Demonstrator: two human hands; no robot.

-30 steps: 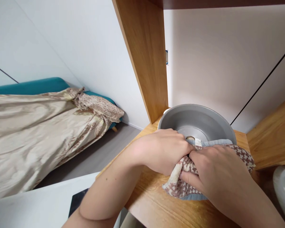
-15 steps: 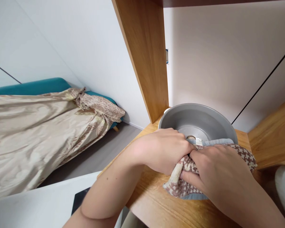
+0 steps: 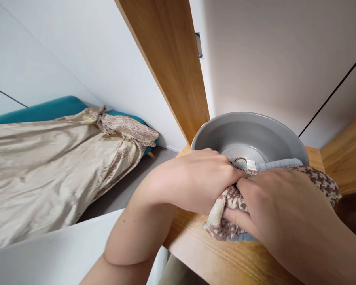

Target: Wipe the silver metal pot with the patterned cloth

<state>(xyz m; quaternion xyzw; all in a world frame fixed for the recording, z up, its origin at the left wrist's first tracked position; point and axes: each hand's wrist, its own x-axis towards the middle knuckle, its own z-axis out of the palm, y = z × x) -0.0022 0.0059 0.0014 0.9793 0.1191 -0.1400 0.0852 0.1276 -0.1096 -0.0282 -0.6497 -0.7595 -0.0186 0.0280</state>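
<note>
A grey round basin (image 3: pixel 246 130) rests on a wooden shelf (image 3: pixel 201 253). Draped over its near rim is a brown and cream patterned cloth (image 3: pixel 317 180) with light blue edging and a small white label. My left hand (image 3: pixel 204 178) is closed on the cloth at the rim, its fingertips hidden. Right beside it my right hand (image 3: pixel 273 202) grips the same cloth, thumb pressed underneath and the other fingers out of sight. A brown ring shape shows on the basin's floor near the label.
An upright wooden panel (image 3: pixel 172 59) stands left of the basin, a second wooden side (image 3: pixel 347 158) to its right. A teal sofa (image 3: pixel 59 109) with a beige cover (image 3: pixel 62 170) is at the left. A white surface (image 3: pixel 59 253) lies below my left arm.
The view has shifted closer and lower, so the basin sits larger in the picture. Both hands keep their hold on the cloth, with hardly any visible movement against it.
</note>
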